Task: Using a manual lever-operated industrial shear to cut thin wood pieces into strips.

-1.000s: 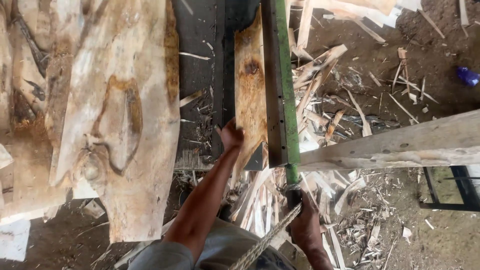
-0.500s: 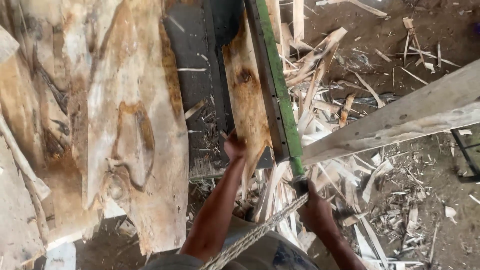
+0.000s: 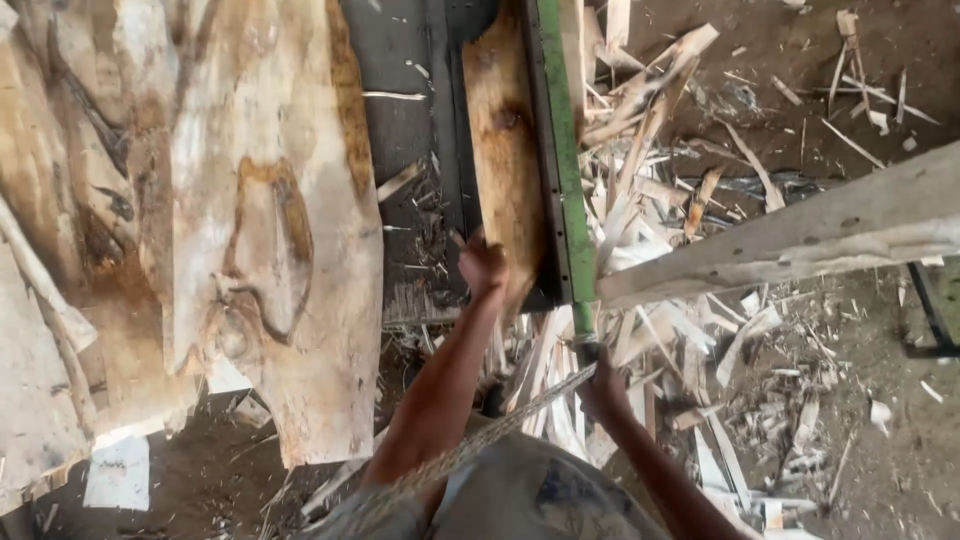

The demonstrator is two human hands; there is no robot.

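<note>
My left hand (image 3: 483, 266) is closed on the near end of a narrow brown wooden plank (image 3: 503, 150) that lies on a dark metal bed beside a green rail (image 3: 560, 160). My right hand (image 3: 602, 388) sits low at the near end of the green rail, closed around a grey handle (image 3: 585, 340) below it. A twisted rope (image 3: 520, 420) runs from that hand down across my lap. The fingers of my right hand are partly hidden.
Wide rough slabs of pale wood (image 3: 260, 230) lie at the left. A heap of offcut strips and splinters (image 3: 660, 200) covers the ground at the right. A long pale beam (image 3: 800, 240) crosses from the right edge toward the rail.
The view has shifted a little; the plank and rail now sit slightly farther right. My left hand stays on the plank's end and my right hand stays at the rail's end.
</note>
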